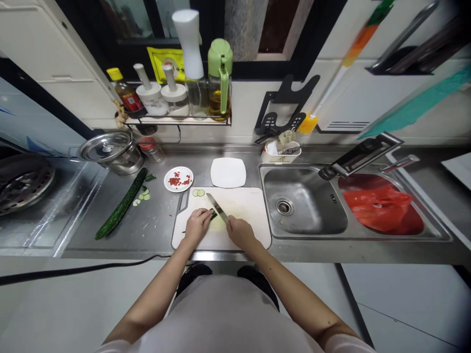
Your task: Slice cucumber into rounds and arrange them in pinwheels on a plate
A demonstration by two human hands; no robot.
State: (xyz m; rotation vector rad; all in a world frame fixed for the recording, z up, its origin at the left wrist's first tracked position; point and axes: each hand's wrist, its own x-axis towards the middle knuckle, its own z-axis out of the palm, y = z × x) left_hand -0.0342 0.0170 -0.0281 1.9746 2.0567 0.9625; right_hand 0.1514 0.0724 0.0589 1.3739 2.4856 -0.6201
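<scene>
My right hand (241,232) is closed around the handle of a kitchen knife (217,207), its blade slanting up and left over a white cutting board (253,215). Just left of the blade, my left hand (197,225) presses its curled fingers on a piece of cucumber (213,214), mostly hidden under them. The dark green end shows beside the blade. Thin cucumber slices (198,193) lie near the board's upper left corner. A whole cucumber (123,206) rests on the steel counter to the left, with several slices and cut bits (144,194) beside it.
Behind the board stand a small plate of chopped red pieces (178,179) and a white square plate (228,172). A sink (305,201) adjoins at right, with a red plastic bag (379,208) in its second basin. A lidded pot (112,152) stands back left, below a seasoning rack (180,120).
</scene>
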